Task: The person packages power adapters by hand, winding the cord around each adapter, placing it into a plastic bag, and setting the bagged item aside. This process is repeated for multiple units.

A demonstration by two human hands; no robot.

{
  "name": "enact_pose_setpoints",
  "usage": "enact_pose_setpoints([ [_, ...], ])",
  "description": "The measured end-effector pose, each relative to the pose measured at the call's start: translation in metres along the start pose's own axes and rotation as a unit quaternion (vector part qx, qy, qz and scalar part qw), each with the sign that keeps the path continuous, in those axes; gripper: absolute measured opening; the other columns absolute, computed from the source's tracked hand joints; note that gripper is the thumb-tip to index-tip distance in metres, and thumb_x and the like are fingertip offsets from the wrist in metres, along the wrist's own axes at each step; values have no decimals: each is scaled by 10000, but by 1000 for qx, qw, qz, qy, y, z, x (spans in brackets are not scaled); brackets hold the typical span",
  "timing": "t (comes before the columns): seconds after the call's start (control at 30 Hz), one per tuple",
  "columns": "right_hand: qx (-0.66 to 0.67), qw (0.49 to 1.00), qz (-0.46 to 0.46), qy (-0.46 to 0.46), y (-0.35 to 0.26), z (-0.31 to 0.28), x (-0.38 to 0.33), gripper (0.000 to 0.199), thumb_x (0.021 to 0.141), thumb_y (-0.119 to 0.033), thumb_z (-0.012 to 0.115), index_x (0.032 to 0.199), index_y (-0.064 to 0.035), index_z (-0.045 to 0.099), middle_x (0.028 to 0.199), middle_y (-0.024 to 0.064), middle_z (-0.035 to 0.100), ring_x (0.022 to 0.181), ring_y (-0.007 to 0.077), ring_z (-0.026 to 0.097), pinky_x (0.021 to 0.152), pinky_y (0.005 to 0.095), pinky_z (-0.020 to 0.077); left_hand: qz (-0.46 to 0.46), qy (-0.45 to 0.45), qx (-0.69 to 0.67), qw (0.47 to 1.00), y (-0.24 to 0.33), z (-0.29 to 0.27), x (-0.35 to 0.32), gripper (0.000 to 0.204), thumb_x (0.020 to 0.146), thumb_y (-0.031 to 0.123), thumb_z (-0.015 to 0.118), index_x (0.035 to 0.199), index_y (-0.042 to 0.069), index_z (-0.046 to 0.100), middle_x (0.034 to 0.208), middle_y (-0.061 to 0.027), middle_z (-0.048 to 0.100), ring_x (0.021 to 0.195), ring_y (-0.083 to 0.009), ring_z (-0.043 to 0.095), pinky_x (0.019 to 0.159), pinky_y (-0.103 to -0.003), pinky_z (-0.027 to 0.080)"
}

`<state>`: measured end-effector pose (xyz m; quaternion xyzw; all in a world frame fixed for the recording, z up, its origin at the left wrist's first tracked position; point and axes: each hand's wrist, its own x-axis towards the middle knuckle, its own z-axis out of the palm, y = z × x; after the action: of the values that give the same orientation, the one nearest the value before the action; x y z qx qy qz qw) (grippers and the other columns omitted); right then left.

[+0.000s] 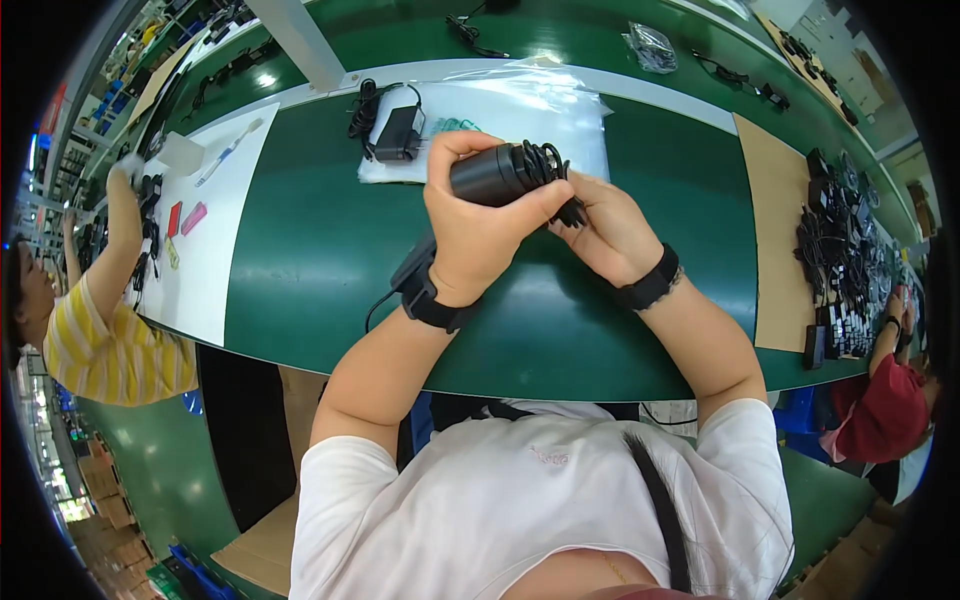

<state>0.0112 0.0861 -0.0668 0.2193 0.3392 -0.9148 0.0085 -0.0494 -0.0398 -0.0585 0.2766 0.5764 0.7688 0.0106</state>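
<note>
While the black cylindrical adapter (492, 175) sits raised above the green table (320, 250), its long axis runs roughly left to right, tilted slightly up toward the right, where a bundle of coiled black cable (548, 170) wraps its end. The left hand (478, 225) is clamped around the cylinder's body from below and behind, so the coil lies to the right of that grip. The right hand (612, 232) is nearer the coil, its fingers pinched together on the cable loops. Farther back, another black adapter (398, 135) lies on a clear plastic bag (540, 115)
</note>
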Motion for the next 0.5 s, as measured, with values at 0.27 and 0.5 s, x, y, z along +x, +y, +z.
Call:
enact_pose_setpoints([
  [0.27,-193,962,-177,-82,19,-13,-2,395,931,-364,449,1135,-29,498,923,13,539,739,52,459,675,225,402,-97,49,-28,994,-4,16,-3,513,608,74,787,964,13,423,882,-99,569,735,-126,586,630,-256,510],
  [0.5,-465,797,-385,-14,6,-3,-5,695,797,-152,664,1341,27,270,1124,103,507,980,141,514,821,259,442,-222,-42,-293,929,-24,11,6,461,812,173,665,1143,49,369,1044,-87,512,962,-165,519,815,-312,463],
])
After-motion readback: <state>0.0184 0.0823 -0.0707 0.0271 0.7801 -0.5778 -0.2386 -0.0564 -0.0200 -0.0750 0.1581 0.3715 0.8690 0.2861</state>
